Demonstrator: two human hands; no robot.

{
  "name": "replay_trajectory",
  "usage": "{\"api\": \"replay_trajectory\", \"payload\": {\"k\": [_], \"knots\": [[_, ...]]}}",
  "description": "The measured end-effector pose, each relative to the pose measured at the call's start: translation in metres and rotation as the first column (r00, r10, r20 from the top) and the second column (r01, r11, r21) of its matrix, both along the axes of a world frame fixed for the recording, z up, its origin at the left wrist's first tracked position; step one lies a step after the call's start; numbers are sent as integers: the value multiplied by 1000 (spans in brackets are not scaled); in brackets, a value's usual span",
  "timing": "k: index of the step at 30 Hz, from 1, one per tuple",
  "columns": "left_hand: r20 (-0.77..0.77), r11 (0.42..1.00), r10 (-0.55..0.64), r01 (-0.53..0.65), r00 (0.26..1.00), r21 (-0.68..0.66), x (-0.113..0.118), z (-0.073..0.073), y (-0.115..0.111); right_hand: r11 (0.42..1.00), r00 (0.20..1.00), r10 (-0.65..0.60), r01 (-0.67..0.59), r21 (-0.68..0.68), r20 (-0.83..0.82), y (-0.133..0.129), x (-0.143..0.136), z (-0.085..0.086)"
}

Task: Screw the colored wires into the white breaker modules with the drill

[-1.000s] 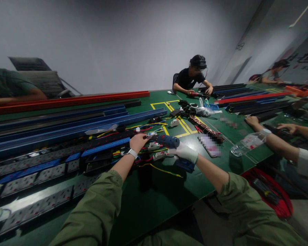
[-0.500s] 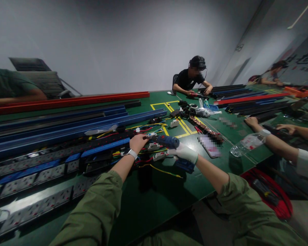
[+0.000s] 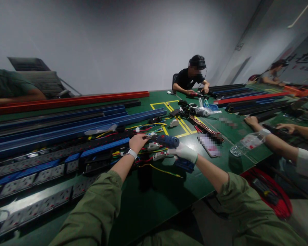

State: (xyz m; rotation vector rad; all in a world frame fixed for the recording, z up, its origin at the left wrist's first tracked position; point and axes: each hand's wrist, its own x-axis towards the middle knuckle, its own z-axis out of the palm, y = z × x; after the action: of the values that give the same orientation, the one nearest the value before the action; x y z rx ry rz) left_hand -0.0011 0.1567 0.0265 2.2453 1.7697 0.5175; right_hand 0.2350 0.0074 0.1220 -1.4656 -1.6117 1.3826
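Observation:
My right hand [image 3: 187,152], in a white glove, grips a blue cordless drill [image 3: 169,140] with its nose pointing left. The drill's tip reaches a white circuit breaker [image 3: 151,134] with wires, close beside the fingers of my left hand [image 3: 138,142]. That hand is bare, with a watch [image 3: 131,153] on the wrist. Its fingers are closed at the end of a long black socket strip [image 3: 105,142]; what they pinch is hidden. Two more wired breakers, a middle one [image 3: 153,146] and a nearer one [image 3: 160,156], lie below the drill. A yellow-green wire [image 3: 165,171] trails toward me.
Rows of socket strips [image 3: 45,203] and blue rails [image 3: 66,136] cover the left of the green table [image 3: 154,215]. A phone [image 3: 209,145], copper-coloured parts [image 3: 205,129] and a plastic bottle [image 3: 247,143] lie to the right. A co-worker's arm [image 3: 279,141] rests beside the bottle.
My hands and the drill stay in nearly the same place. Across the table, a co-worker's hand has shifted slightly left, toward the tool there.

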Motion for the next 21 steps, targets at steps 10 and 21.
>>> {"api": "replay_trajectory", "payload": {"k": [10,21], "knots": [[-5,1000,1,-1,1000,-7,0,-1,1,1000,1000,6,-6,-3,-5,0,0,-3],[-26,1000,-9,9,1000,1,0,0,0,1000,1000,-4,4,0,-8,-2,-2,2]]}}
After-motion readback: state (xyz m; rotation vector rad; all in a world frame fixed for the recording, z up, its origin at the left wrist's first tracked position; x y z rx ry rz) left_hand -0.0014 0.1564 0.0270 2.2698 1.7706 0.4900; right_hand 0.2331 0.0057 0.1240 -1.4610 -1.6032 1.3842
